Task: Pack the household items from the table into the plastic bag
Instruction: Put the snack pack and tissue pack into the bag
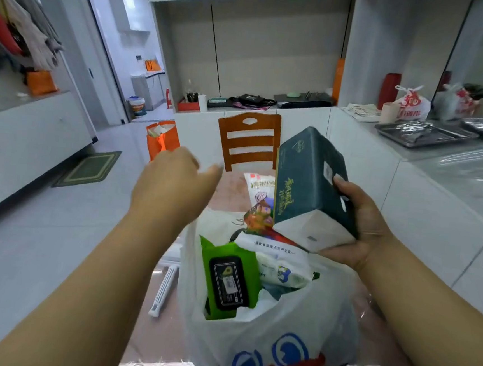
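A white plastic bag [289,327] with blue and red print stands open on the table in front of me. Inside it are a green wet-wipes pack [226,278], a white wipes pack [282,271] and a colourful packet [260,218]. My right hand [359,222] grips a dark green tissue pack [307,180] just above the bag's far right rim. My left hand [176,183] hovers above and left of the bag, fingers relaxed, holding nothing. A white bag of salt or sugar [258,188] lies on the table behind the bag.
A white slatted stick [163,290] lies on the table left of the bag. A wooden chair [248,139] stands at the table's far side. An orange bag [162,139] sits on the floor. White counters with metal trays [419,134] run along the right.
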